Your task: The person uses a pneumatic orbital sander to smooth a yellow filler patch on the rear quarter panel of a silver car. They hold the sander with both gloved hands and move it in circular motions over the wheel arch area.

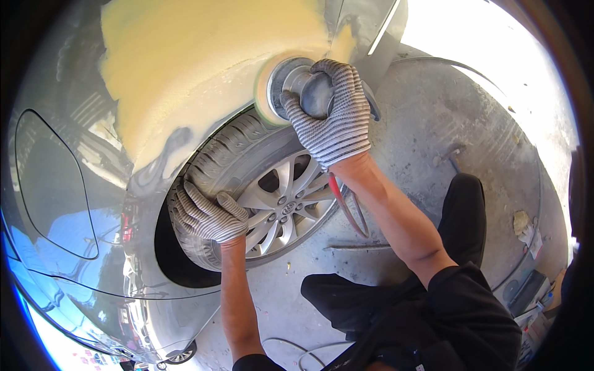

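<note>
My right hand (334, 117), in a striped knit glove, wraps over the dark rounded top of an air sander (315, 94). The sander's round pad rests against the yellow body filler (204, 55) on the grey car panel, just above the wheel arch. From below my right wrist hangs a red and grey air hose (348, 207). My left hand (210, 213), gloved alike, lies on the tyre (232, 148) at the arch edge with its fingers apart, holding nothing. Between my hands sits the silver alloy wheel (286, 207).
A fuel flap (55, 185) is outlined on the car body at left. Hose loops (303, 349) lie on the concrete floor (433, 123) by my legs. A thin bar-like piece (359, 248) is near the wheel. Boxes and oddments (529, 294) stand at lower right.
</note>
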Available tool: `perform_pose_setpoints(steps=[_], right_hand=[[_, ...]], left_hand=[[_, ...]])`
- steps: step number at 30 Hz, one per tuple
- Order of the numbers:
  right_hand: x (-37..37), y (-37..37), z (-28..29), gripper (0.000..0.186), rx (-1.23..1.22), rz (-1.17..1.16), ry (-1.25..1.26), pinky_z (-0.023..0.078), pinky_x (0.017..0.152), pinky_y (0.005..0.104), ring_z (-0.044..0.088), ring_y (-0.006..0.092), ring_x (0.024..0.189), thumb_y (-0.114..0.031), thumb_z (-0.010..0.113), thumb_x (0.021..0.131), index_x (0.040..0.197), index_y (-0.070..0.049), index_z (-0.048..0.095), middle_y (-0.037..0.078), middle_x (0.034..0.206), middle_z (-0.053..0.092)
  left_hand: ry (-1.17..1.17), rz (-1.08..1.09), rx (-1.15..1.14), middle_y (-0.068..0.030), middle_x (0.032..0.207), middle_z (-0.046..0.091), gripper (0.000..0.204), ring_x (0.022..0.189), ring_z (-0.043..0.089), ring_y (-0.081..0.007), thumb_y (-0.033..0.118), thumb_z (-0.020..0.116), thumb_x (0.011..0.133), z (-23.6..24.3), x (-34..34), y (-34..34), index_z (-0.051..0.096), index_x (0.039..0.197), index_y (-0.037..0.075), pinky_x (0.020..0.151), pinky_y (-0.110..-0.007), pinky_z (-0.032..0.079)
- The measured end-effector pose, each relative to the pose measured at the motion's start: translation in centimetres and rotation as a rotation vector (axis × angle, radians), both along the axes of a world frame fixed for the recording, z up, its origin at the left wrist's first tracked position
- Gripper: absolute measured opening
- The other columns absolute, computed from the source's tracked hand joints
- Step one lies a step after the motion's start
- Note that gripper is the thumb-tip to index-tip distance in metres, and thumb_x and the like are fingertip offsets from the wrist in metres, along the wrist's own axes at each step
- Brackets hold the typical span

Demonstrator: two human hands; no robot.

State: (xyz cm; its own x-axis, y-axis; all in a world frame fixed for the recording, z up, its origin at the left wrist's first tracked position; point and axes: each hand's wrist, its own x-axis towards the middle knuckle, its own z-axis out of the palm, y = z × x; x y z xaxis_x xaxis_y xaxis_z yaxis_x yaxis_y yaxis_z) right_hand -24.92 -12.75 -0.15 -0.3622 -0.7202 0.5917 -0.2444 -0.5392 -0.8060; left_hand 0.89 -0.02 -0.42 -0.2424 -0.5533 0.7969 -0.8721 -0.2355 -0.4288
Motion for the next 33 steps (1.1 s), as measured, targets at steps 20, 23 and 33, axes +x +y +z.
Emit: perform_pose_setpoints(steps=[20, 23, 33], right_hand=[[0.4, 0.6, 0.3, 0.062, 0.05, 0.034, 0.009, 0.065, 0.089, 0.0434, 0.075, 0.0334, 0.103, -0.025, 0.096, 0.078, 0.123, 0.0, 0.062, 0.02, 0.113, 0.069], [-0.5, -0.2, 0.1, 0.059, -0.027, -0.007, 0.022, 0.065, 0.09, 0.043, 0.075, 0.0325, 0.103, -0.024, 0.094, 0.08, 0.124, -0.001, 0.062, 0.019, 0.115, 0.069], [0.1, -0.1, 0.1, 0.059, -0.016, -0.01, 0.027, 0.064, 0.089, 0.0428, 0.075, 0.0336, 0.1, -0.026, 0.094, 0.079, 0.121, 0.0, 0.063, 0.02, 0.112, 0.07]], left_hand=[[-0.009, 0.014, 0.005, -0.0362, 0.146, 0.053, 0.067, 0.136, 0.051, -0.0541, 0.036, 0.045, 0.104, -0.2, 0.2, 0.1, 0.048, 0.151, -0.011, 0.114, -0.072, 0.037], [-0.007, 0.007, -0.003, -0.0361, 0.146, 0.052, 0.068, 0.136, 0.051, -0.0539, 0.036, 0.045, 0.104, -0.1, 0.1, 0.1, 0.047, 0.152, -0.011, 0.115, -0.072, 0.037], [-0.016, 0.013, 0.001, -0.0353, 0.147, 0.052, 0.068, 0.135, 0.052, -0.054, 0.037, 0.045, 0.104, -0.1, 0.1, 0.1, 0.047, 0.153, -0.011, 0.114, -0.071, 0.038]])
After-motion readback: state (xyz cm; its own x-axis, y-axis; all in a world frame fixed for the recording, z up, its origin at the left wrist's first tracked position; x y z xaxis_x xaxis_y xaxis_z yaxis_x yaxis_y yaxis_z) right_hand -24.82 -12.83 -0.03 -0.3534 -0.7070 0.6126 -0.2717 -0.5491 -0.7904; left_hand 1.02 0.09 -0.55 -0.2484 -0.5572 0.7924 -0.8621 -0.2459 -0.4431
